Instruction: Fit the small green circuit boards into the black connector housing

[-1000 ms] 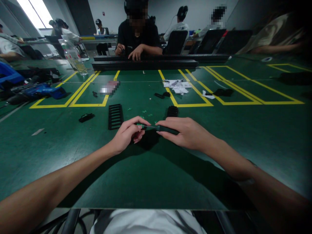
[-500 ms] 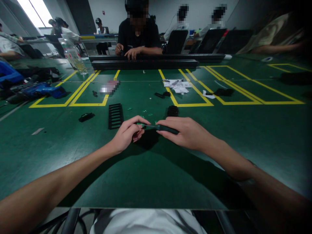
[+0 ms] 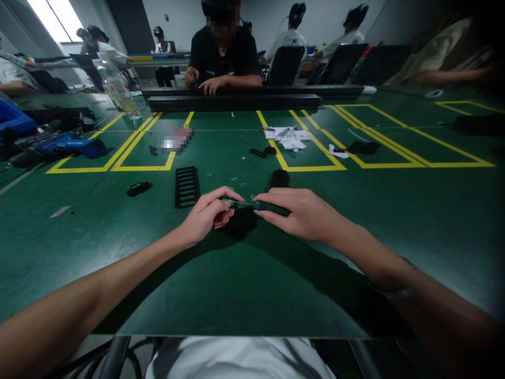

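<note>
Between the fingers of my left hand (image 3: pixel 207 213) is a small black part with a green piece on it (image 3: pixel 228 201), mostly covered by the fingers. My right hand (image 3: pixel 305 213) grips the dark handle of a screwdriver (image 3: pixel 272 208). Its thin metal shaft points left and its tip reaches the part at my left fingertips. Just beyond my left hand lies a black slotted frame (image 3: pixel 187 188). A black ribbed piece (image 3: pixel 279 179) sits behind my right hand. Several small green pieces (image 3: pixel 233 179) are scattered on the table between these two.
On the green table (image 3: pixel 244 295), a black and green part (image 3: pixel 139 189) lies to the left. Farther back are crumpled white paper (image 3: pixel 290 138), black bits (image 3: pixel 263 151), a bottle (image 3: pixel 122 97), blue tools (image 3: pixel 74 145) and long black bars (image 3: pixel 236 102). A person (image 3: pixel 223 58) works opposite.
Both hands keep nearly the same place and grip, the screwdriver still against the small part. The view has shifted very slightly.
</note>
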Available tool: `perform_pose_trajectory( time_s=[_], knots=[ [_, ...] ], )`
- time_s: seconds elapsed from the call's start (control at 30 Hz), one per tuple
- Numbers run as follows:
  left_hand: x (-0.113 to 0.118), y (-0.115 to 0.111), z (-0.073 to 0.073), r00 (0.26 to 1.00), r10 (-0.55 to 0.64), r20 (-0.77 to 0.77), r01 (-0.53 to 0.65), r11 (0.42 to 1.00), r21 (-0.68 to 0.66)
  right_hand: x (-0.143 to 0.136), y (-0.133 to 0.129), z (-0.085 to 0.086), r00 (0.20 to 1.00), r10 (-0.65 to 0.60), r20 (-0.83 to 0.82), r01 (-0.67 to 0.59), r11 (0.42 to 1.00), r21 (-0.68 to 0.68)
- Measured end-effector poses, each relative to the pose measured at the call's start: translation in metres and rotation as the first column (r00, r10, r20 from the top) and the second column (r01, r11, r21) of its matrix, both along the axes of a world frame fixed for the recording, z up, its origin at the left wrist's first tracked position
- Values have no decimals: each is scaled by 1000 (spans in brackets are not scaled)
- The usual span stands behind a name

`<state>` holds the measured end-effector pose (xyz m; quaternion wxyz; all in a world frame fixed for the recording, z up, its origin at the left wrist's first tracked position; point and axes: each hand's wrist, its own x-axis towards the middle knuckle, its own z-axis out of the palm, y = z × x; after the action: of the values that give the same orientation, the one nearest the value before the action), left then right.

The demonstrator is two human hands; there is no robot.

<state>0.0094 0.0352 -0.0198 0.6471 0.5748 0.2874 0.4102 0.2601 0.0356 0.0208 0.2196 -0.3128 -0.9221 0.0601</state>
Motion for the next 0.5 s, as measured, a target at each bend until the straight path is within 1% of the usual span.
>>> perform_pose_trajectory(
  time_s=[0.2,0.5],
  knots=[
    [0,1,1,997,-29,72,34,997,-70,-4,1,-6,999,-4,-53,5,1000,8],
    [0,2,3,994,-56,96,66,993,-98,-5,1,-5,997,5,-76,-6,1000,-5]
  ],
)
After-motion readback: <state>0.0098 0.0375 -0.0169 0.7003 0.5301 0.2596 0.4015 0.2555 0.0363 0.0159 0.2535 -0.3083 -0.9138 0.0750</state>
